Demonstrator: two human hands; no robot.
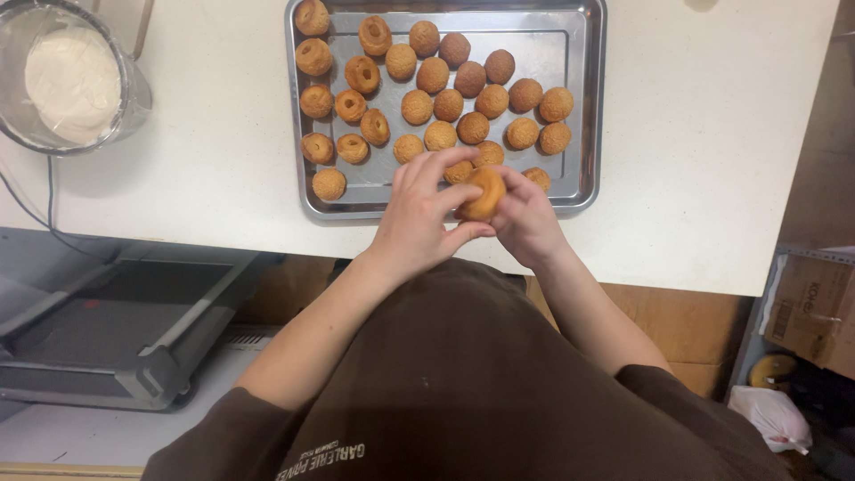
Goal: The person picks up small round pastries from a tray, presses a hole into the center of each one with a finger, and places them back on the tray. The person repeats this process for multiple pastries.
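Hands [419,214] [527,218] grip bun [484,192] | over tray's [590,107] near rim

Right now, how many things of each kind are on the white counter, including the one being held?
baked puffs: 30
metal tray: 1
clear jug of white cream: 1
Total: 32

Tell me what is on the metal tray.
The metal tray holds about thirty round golden pastry puffs; those on its left side have hollowed tops. The left hand and right hand hold one puff over the tray's near edge, hiding whatever lies beneath.
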